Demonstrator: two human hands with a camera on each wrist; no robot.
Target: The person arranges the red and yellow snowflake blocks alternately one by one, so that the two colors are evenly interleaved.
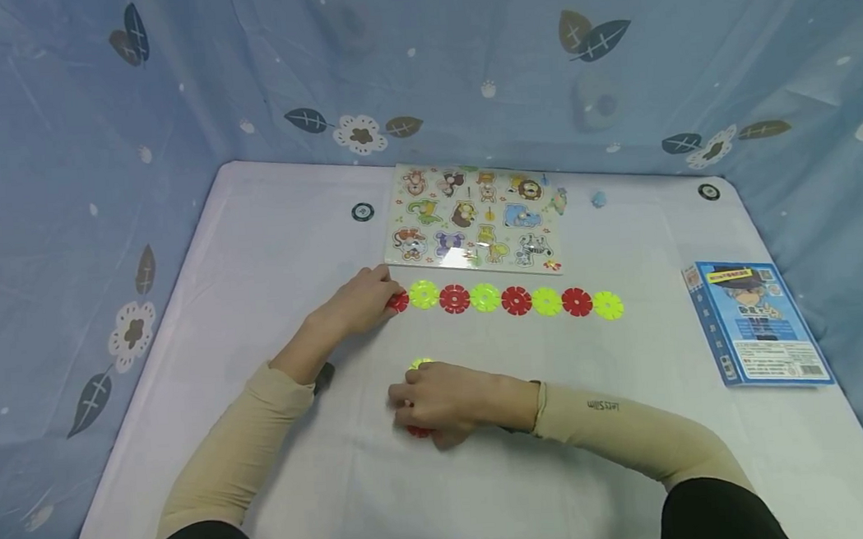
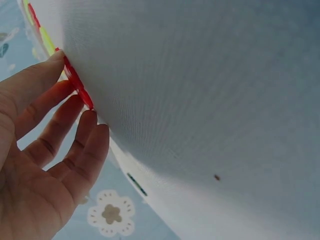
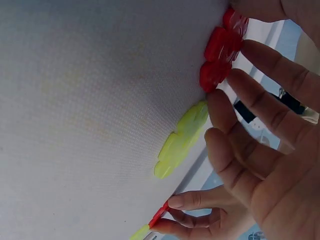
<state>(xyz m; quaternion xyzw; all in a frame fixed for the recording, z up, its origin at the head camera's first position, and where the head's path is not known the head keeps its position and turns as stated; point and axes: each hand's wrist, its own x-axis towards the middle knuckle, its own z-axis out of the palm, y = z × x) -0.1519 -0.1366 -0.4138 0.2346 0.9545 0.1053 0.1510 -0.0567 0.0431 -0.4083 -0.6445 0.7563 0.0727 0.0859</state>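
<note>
A row of notched plastic snowflake discs, red and yellow-green in turn, runs across the table. My left hand [image 1: 359,300] is at the left end of that row, thumb and fingertips pinching the rim of a red disc [image 2: 76,82]. Nearer me, my right hand [image 1: 445,399] holds another red disc [image 3: 221,55] by its edge between thumb and fingers, close to the tabletop. Just beyond it lies a yellow-green disc [image 3: 182,140], mostly covered by the right hand in the head view. Part of the nearer red disc is hidden under the fingers.
An animal puzzle board [image 1: 473,217] lies behind the row. At the right stands a blue box [image 1: 759,324] lying flat. A small blue piece [image 1: 599,200] and two round black markers, one left [image 1: 363,212] and one right [image 1: 709,192], sit toward the back. Patterned blue curtain surrounds the table.
</note>
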